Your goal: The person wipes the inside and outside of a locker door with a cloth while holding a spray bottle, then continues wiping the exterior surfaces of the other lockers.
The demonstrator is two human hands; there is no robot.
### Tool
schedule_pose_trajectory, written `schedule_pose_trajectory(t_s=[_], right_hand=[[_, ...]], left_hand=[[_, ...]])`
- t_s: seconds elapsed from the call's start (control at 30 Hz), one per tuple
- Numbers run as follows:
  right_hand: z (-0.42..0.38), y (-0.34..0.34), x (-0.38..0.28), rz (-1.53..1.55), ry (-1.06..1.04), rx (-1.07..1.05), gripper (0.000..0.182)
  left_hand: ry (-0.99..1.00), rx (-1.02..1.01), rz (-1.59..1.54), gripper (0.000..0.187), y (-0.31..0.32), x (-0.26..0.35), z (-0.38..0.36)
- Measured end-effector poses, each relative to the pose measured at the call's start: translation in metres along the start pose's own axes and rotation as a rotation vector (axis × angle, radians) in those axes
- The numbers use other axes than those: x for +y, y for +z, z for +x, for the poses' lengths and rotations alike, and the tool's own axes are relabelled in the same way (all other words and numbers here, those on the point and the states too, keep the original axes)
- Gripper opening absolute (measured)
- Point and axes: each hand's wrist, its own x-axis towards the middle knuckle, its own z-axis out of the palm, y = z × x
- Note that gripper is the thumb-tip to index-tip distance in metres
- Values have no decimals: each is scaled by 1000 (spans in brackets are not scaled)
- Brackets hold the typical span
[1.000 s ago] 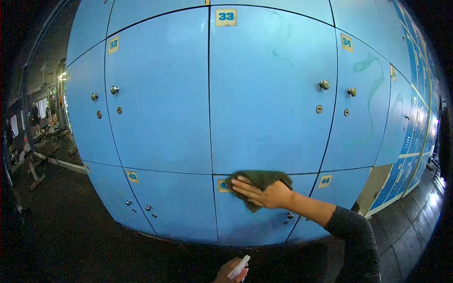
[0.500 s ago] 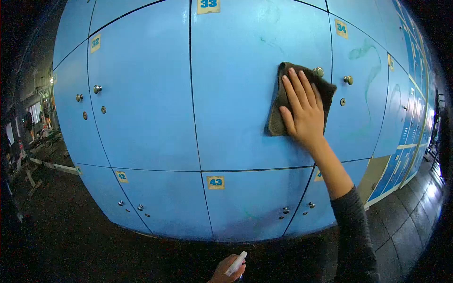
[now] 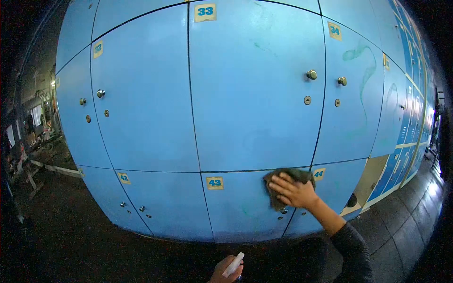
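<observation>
My right hand presses a dark grey-brown cloth against the blue locker doors. It lies near the top right of locker door 43, just above that door's knob, and overlaps the seam below door 33. The fingers are spread over the cloth. Low in the view, my left hand is closed around what looks like a spray bottle, with its white spray head showing on top. The rest of the bottle is out of sight. Greenish smears mark door 34 and, faintly, doors 33 and 43.
Small metal knobs and round locks stick out from the doors. An open locker compartment is at the lower right, with more lockers beyond it. Dark tiled floor runs along the right. Gym-like equipment stands at far left.
My right hand and the cloth have moved down from beside the knob of door 33 to the upper part of door 43, uncovering the lock of door 33. My left hand has barely shifted.
</observation>
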Motion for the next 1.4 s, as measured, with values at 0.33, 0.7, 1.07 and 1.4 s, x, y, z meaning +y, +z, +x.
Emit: schedule_pose_trajectory(t_s=[0.33, 0.7, 1.07, 1.4], right_hand=[[103, -94, 101, -130, 645, 682, 57], [-22, 10, -2, 55, 597, 470, 46], [-80, 56, -90, 262, 794, 466, 33], [-88, 45, -86, 297, 721, 368, 38]], left_hand=[[-29, 4, -54, 39, 5, -3, -4], [-125, 12, 1, 56, -12, 8, 22], [179, 321, 49, 71, -75, 166, 215], [214, 352, 0, 76, -62, 202, 265]])
